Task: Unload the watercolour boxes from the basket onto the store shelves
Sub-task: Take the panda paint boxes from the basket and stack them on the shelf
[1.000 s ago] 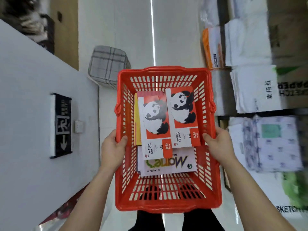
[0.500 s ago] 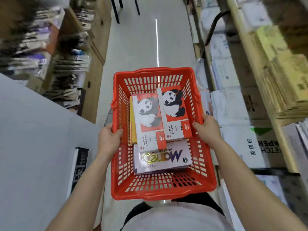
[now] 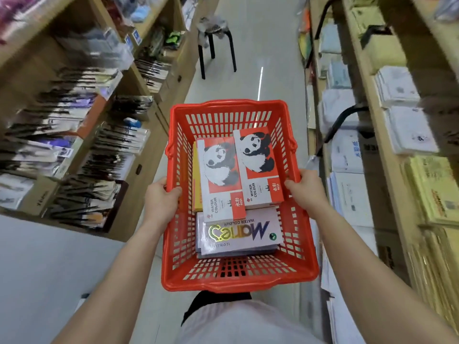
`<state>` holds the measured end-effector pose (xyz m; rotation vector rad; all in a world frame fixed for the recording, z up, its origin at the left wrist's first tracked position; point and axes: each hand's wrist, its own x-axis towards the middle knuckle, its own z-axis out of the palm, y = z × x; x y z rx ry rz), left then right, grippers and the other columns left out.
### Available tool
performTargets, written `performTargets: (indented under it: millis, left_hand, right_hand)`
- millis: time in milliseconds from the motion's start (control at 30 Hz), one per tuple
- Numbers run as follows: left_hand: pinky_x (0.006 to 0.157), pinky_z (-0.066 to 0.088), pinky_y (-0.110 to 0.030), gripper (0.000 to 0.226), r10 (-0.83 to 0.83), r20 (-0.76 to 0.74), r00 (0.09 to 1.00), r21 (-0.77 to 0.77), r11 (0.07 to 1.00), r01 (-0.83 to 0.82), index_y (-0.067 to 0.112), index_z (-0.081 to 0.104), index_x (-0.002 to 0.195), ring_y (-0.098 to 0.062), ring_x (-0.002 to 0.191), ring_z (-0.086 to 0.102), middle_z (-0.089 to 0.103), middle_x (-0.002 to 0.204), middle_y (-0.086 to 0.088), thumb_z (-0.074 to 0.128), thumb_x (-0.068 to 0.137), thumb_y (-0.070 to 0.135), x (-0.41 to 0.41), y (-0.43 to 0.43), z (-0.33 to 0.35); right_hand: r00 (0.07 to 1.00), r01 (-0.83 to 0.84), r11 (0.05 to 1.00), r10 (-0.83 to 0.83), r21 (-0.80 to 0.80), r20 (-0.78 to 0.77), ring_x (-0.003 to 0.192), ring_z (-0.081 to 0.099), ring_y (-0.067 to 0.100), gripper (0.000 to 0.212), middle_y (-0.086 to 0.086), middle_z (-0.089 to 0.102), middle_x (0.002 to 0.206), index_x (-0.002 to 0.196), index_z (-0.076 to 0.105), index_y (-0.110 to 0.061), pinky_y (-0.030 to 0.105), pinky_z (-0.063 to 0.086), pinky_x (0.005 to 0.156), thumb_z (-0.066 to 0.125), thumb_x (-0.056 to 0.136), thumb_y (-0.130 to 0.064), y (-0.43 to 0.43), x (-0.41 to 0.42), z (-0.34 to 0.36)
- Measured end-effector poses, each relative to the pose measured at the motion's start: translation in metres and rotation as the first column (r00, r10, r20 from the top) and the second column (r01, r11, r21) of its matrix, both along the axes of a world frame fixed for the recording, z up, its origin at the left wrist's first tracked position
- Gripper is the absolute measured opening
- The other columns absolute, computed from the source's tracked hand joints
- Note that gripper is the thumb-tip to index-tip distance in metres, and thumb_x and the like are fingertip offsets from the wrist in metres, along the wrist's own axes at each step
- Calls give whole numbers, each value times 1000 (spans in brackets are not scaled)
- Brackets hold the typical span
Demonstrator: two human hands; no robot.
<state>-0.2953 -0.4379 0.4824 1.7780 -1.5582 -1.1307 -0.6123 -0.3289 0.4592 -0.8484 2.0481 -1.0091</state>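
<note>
I hold a red plastic basket (image 3: 233,281) level in front of me. My left hand (image 3: 161,202) grips its left rim and my right hand (image 3: 306,189) grips its right rim. Inside lie two red-and-white panda watercolour boxes, one on the left (image 3: 219,180) and one on the right (image 3: 258,167), side by side. They rest partly on a pale Marie's watercolour box (image 3: 238,232) nearer to me. A yellow box edge (image 3: 195,180) shows under the left panda box.
A narrow aisle runs ahead between wooden shelves. The left shelves (image 3: 82,125) hold packaged brushes and pens. The right shelves (image 3: 387,135) hold paper pads and stacked packs. A black stool (image 3: 216,40) stands in the aisle farther on. A grey surface (image 3: 44,269) lies at lower left.
My view has swung up from the floor to the aisle, so shelves and a stool have come into sight. Both hands keep the same grip on the basket; the boxes have not shifted.
</note>
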Motion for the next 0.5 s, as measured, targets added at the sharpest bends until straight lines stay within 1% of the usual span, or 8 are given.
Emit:
performTargets:
  millis: [33,67,167,233,300,367,433,500]
  left_hand:
    - [68,63,-38,13,9,-15,1000,12,1000,-9,30,69,89,-9,65,76,77,83,9,64,95,19,-12,-25,-3]
    - [70,64,-41,13,14,-30,999,30,999,-13,29,69,89,-12,66,77,78,85,6,64,95,19,-23,-49,-6]
    - [75,64,-49,13,34,-61,998,81,996,-29,31,68,88,-21,72,79,80,90,0,64,96,21,-58,-127,-11]
    - [79,63,-51,18,40,-60,997,100,994,-34,32,67,85,-26,78,78,80,93,-3,64,96,19,-80,-176,-10]
    - [80,63,-52,21,51,-69,996,116,992,-42,34,66,84,-28,79,78,80,94,-5,65,96,17,-102,-225,-7]
    - [79,63,-51,21,61,-60,996,130,990,-52,36,65,83,-26,76,78,80,92,-3,66,96,19,-124,-273,-5]
    - [77,64,-50,21,60,-60,996,134,990,-51,37,64,83,-24,75,79,79,91,-2,66,96,21,-149,-320,-1]
    - [78,64,-48,20,58,-57,997,128,990,-51,36,65,84,-24,75,78,79,91,-2,66,96,20,-174,-367,-2]
  right_hand:
    - [1000,-1,1000,1,0,-11,57,67,-8,29,-16,68,72,72,63,-29,11,45,46,61,90,-6,-26,-12,-1]
    - [1000,-4,1000,4,3,-26,57,67,-3,30,-15,68,72,72,63,-29,10,45,46,62,90,-5,-53,-24,-2]
    - [998,-19,998,22,53,-53,73,70,12,23,-9,71,77,78,66,-26,24,51,59,62,89,-6,-136,-58,-2]
    - [998,-21,997,26,80,-63,75,72,17,23,-7,72,77,77,66,-25,28,53,62,62,88,-6,-187,-79,2]
    - [997,-19,995,27,95,-78,75,73,21,21,-1,75,79,76,67,-23,34,58,68,62,87,-5,-237,-103,4]
    - [996,-27,994,35,102,-81,75,74,21,22,-2,76,79,74,66,-24,37,58,70,63,87,-6,-284,-126,6]
    - [997,-31,994,38,103,-73,75,73,17,25,-8,74,78,73,65,-27,33,56,67,63,88,-7,-331,-148,10]
    - [998,-36,993,42,111,-54,77,73,19,26,-5,74,81,75,64,-28,35,58,70,62,90,-7,-378,-174,9]
